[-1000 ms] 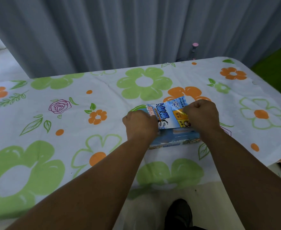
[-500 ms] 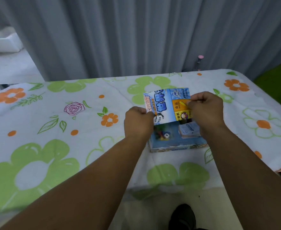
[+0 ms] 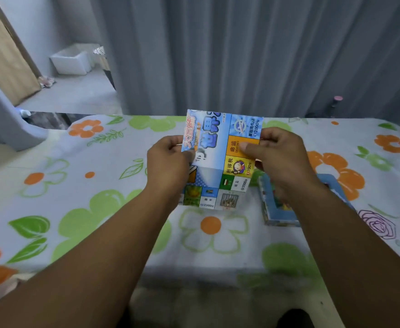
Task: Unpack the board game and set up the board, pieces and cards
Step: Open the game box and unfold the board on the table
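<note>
Far left of our table [image 3: 99, 185] there's just flowery cloth, so that's where we'd guess the board gets spread.

Our left hand [image 3: 169, 162] is curled round the left edge of the folded board [image 3: 217, 162], thumb on the printed face. The board sits dead centre between both hands, lifted off the cloth up top. Its long axis runs up and away from us, and a lower flap hangs down toward the table; we can't tell if it touches.

Our right hand [image 3: 279, 159] pinches the right edge, thumb on the orange square. Both hands are equally near, one per side, so opening it looks like a sideways pull apart.

Under the right wrist lies the open box [image 3: 277, 216], flat on the cloth. The forearm covers most of it, though some colourful bits show inside; what they are, no clue.
</note>
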Motion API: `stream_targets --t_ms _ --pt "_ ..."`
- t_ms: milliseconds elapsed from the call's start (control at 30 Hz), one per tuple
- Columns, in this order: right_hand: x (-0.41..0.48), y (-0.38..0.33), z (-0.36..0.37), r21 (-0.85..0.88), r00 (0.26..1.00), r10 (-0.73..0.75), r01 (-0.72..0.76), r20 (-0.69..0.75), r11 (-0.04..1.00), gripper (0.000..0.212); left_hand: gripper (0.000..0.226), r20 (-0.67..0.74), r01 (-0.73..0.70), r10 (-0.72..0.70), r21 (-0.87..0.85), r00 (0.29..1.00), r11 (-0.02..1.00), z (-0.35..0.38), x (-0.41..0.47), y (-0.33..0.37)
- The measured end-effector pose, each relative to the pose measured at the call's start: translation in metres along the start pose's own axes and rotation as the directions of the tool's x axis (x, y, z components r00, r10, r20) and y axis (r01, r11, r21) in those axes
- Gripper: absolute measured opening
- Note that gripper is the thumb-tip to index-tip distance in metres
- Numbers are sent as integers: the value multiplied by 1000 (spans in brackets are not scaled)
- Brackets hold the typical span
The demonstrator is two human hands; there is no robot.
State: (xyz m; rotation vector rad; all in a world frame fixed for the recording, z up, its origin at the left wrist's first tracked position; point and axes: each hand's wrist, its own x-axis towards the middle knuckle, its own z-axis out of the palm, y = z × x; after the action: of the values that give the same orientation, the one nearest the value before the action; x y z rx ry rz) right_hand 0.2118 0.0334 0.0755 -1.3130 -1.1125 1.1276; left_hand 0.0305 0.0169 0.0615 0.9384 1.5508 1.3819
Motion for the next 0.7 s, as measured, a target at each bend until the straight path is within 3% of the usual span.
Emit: stream_targets --t_ms 133,300,400,500,600,700 --pt "-9 20 28 -118 997 54 -47 53 992 17 26 -11 20 -19 46 1000 999 -26 7 -13" --pt "-9 35 48 -110 992 116 -109 55 988 23 44 0 92 -92 24 996 995 -44 18 -28" --pt "-3 41 51 -65 986 165 -163 24 985 23 55 -26 127 -124 182 992 975 -49 28 -30" --pt "5 47 51 15 967 252 -252 -28 968 13 48 -27 221 -224 302 974 927 -54 35 -34" --pt "10 52 52 141 951 309 -302 -28 943 15 22 -32 384 -390 274 920 882 -56 39 -39" --pt "10 56 56 265 938 347 -333 -6 905 24 24 60 544 -557 154 828 825 -53 34 -42"
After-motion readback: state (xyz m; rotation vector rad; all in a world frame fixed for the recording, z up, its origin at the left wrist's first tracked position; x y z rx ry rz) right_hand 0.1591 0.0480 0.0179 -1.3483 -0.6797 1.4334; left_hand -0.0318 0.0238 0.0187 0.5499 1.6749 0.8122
